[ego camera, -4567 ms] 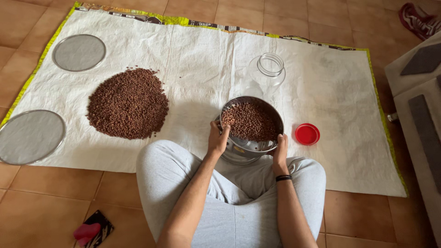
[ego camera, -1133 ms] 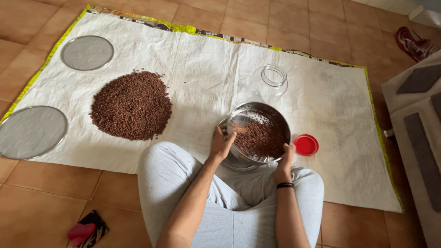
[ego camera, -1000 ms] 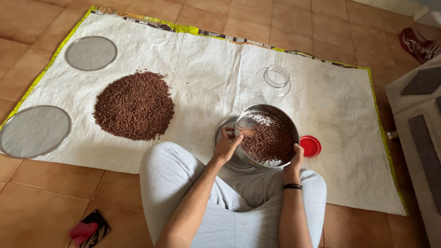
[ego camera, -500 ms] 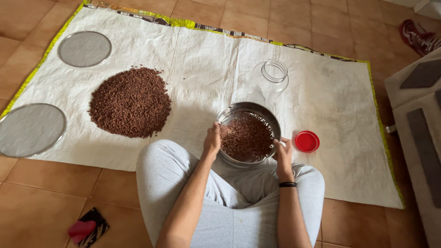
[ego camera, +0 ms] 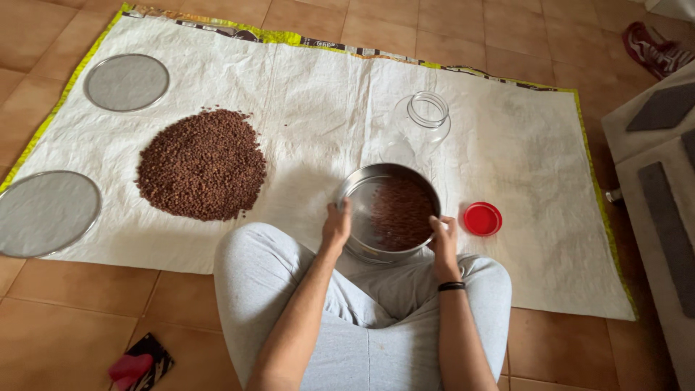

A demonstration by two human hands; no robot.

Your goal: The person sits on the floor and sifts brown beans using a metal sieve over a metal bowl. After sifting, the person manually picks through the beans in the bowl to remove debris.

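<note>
Sieve [ego camera: 376, 250], round and steel-rimmed, is held just above the near edge of the white woven sheet [ego camera: 507, 159], in front of the seated person's grey-trousered knees [ego camera: 253, 268]. Brown grain [ego camera: 399, 211] lies gathered toward its right half, leaving bare mesh at the left, which suggests the sieve is tilted or mid-shake. Left hand [ego camera: 337, 226] is closed around the left rim; right hand [ego camera: 443, 235], with a dark band at the wrist, is closed around the right rim, so the grip is two-sided and opposed. For a clean result, judged from this posture: keep both grips level with each other, move the sieve in short, even strokes, and let the grain spread back across the whole mesh instead of banking on one side. Keep the rim over the sheet so that anything falling through lands on it. Clearance matters on the right: a red lid [ego camera: 483, 219] lies just beside the sieve, and an open glass jar [ego camera: 426, 119] stands near, beyond the far rim. A heap of brown grain [ego camera: 203, 165] lies well apart to the left, and two flat round mesh screens [ego camera: 127, 82] [ego camera: 47, 212] rest at the left end of the sheet.
</note>
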